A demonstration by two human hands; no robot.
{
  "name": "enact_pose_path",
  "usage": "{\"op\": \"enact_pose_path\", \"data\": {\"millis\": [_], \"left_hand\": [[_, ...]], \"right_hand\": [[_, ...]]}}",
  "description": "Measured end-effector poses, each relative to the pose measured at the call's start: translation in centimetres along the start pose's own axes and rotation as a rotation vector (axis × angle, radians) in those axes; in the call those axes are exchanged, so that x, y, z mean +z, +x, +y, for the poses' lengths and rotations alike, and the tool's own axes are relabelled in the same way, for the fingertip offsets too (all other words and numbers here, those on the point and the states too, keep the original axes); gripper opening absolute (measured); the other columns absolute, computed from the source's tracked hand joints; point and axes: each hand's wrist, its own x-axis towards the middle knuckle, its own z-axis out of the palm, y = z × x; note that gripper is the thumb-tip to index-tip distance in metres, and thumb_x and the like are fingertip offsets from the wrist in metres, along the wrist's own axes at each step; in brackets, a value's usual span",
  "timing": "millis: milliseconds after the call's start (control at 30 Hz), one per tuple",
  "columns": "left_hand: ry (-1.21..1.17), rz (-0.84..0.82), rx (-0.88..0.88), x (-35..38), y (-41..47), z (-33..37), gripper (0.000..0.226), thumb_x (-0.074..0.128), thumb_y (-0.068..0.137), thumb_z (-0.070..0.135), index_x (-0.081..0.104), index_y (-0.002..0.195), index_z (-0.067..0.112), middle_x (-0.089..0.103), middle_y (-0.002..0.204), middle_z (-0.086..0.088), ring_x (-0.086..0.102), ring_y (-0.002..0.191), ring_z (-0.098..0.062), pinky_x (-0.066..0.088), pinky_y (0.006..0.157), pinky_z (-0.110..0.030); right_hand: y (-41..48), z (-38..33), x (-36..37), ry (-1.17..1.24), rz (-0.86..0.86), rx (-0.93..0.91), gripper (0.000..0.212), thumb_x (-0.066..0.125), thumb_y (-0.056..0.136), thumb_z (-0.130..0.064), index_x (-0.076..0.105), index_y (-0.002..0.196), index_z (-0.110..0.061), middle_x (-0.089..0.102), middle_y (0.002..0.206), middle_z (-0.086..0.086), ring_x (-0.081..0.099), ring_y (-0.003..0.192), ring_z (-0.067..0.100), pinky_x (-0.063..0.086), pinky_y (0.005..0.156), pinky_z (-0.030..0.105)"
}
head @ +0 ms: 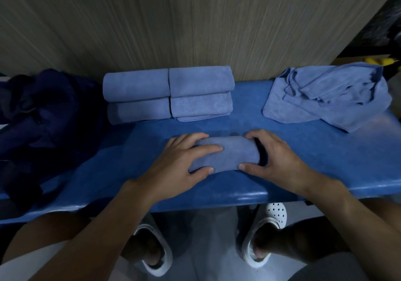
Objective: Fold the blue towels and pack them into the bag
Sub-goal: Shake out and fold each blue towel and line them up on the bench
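A blue padded bench (325, 161) stands by a wood-look wall (195, 20), & all the work lies on it. At the back, four done towels (169, 94) sit in two rows, two high, touching each other. They are prob. parked there so they stay neat till packing time. On the right lies a messy pile of loose towels (329, 94), not yet folded, close enough to grab. On the left slumps a dark blue bag (43, 118), soft & crumpled. I can't tell if its mouth is open. It has no towel that I can see, so packing looks not begun. Near the front edge, in the middle, is the folded towel (230, 152), a thick little bundle lying flat on the bench. Both hands are on it, one at each end, I think to squeeze it tidy so it does not spring open. The L hand (184, 161) lies over the left end w/ fingers spread wide across the top & far side, thumb tucked at the near edge. The R hand (275, 157) cups the right end, fingers curled round the far corner, thumb pinching the near edge. Both arms reach in from below, wrists low & just above the bench. Under the bench edge, white shoes (275, 212) w/ holes show on the floor.
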Motion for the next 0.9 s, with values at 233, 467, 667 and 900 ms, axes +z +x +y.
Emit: {"op": "enact_pose_path", "data": {"millis": [233,467,667,900], "left_hand": [[0.094,0.039,-0.08,-2.1,-2.1,-3.0,0.045,0.057,0.088,0.044,0.053,0.133,0.041,0.042,0.14,0.011,0.038,0.129,-0.007,0.023,0.106,-0.03],[0.345,0.146,-0.184,-5.2,-4.9,-4.5,0.043,0.052,0.09,0.036,0.056,0.131,0.024,0.047,0.137,0.001,0.041,0.131,-0.021,0.033,0.106,-0.042],[0.405,0.067,-0.243,-5.6,-7.1,-4.7,0.052,0.04,0.091,0.046,0.05,0.139,0.027,0.041,0.146,0.0,0.037,0.133,-0.022,0.035,0.108,-0.043],[0.449,0.043,-0.272,-5.6,-8.4,-5.1,0.056,0.041,0.089,0.049,0.05,0.14,0.027,0.04,0.148,0.001,0.035,0.134,-0.023,0.036,0.107,-0.042]], "right_hand": [[3.2,-2.7,3.0,-0.014,0.007,-0.05,0.056,0.071,0.067,-0.06,0.042,0.111,-0.039,0.051,0.112,-0.016,0.048,0.106,0.007,0.037,0.098,0.04],[7.0,-7.7,8.1,-0.06,0.053,-0.07,0.056,0.07,0.073,-0.057,0.042,0.115,-0.032,0.049,0.112,-0.012,0.048,0.108,0.011,0.033,0.091,0.036],[8.7,-10.7,10.2,0.023,0.078,-0.03,0.063,0.065,0.073,-0.066,0.042,0.122,-0.033,0.05,0.119,-0.013,0.048,0.113,0.01,0.035,0.098,0.04],[7.7,-10.5,10.8,0.142,0.138,0.074,0.056,0.057,0.081,-0.064,0.055,0.122,-0.027,0.064,0.111,-0.014,0.059,0.108,0.009,0.043,0.1,0.046]]}}
